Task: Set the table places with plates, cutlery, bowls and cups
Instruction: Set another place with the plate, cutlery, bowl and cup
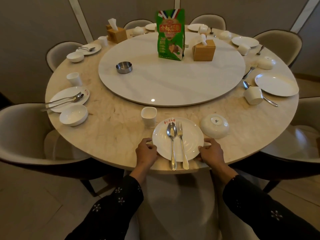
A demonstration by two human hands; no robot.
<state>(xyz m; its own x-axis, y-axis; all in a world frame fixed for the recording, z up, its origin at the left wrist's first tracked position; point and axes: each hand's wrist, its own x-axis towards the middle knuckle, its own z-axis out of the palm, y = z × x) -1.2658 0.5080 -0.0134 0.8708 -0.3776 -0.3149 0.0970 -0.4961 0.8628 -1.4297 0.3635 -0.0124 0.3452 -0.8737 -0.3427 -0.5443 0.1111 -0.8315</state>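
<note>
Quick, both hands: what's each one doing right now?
Left hand: fingers grip the plate at its left rim.
Right hand: fingers grip the same plate's right rim.

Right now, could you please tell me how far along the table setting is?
The two places on the left look done: the white plate with cutlery has its upright bowl and cup. In hand: the left hand and right hand hold the near white plate, spoon and fork on it. Left: the upside-down white bowl beside it, and the tipped white cup on the right.
</note>
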